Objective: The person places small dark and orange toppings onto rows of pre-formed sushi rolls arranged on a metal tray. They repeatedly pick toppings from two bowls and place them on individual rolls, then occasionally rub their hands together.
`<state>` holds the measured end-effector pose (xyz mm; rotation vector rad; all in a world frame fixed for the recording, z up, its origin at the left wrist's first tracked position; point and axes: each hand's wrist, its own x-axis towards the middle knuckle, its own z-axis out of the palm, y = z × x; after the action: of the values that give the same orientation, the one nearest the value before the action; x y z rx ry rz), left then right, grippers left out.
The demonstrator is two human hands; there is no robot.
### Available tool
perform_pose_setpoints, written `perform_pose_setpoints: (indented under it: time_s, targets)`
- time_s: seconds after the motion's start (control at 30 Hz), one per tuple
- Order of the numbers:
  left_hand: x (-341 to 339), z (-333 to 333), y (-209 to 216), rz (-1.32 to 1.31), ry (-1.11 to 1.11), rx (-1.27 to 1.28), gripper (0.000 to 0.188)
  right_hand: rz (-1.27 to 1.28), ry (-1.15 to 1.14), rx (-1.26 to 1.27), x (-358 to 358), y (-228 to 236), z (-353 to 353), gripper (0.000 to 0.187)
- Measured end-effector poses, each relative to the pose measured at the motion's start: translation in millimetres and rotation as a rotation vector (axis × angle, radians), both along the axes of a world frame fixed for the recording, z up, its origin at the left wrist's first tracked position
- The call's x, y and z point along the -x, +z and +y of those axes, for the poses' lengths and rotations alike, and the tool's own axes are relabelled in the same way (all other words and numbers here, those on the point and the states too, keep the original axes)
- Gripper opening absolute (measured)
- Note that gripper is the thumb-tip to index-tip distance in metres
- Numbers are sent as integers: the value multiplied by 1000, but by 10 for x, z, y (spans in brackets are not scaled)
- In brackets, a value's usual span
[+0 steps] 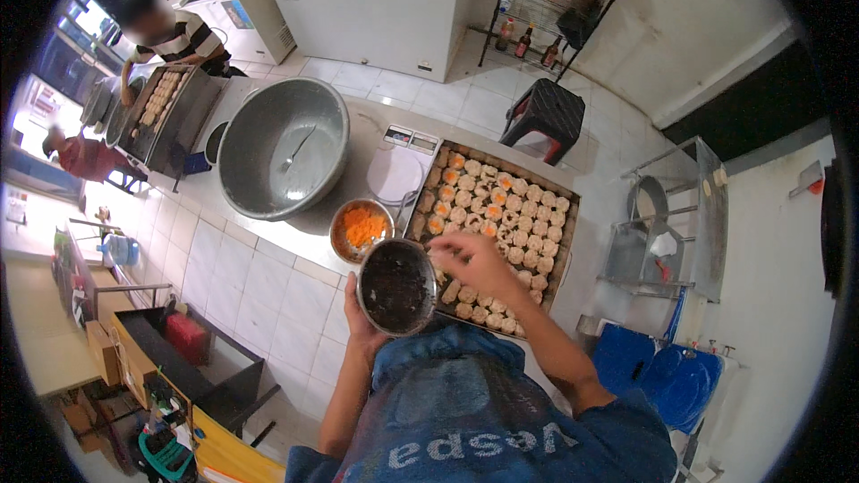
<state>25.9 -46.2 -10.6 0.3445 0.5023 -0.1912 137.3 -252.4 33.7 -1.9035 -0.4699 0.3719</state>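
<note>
My left hand grips the side of a round metal bowl with dark, finely cut bits inside. Just right of the bowl's rim is my right hand, above the near left part of a large square tray. Its fingers are drawn together; whatever is between them is too small to make out. Rows of pale, open-topped dumplings fill much of the tray. Some on the left carry orange topping, and a few show dark specks. Beyond the held bowl, a second metal bowl contains orange shreds.
A big grey basin with a spoon stands on the table, beside a kitchen scale. Past the table are a dark stool, a chest freezer and a wire rack. At far left, a person works by another dumpling tray.
</note>
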Motion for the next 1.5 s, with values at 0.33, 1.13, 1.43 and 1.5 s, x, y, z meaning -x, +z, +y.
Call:
perform_pose_setpoints:
  time_s: [0.33, 1.13, 1.43, 1.5]
  targets:
    - [-11, -214, -35, 26, -54, 49, 59, -139, 176, 161, 255, -99, 473, 23]
    - [96, 120, -70, -36, 79, -1, 71, 301, -760, 71, -1020, -1857, -1603, 24]
    - [180, 157, -100, -15, 131, -4, 69, -104, -409, 667, -1188, -1896, -1466, 14]
    - [197, 160, -85, -17, 140, 4, 69, -59, -464, 641, -1231, -1876, -1515, 13]
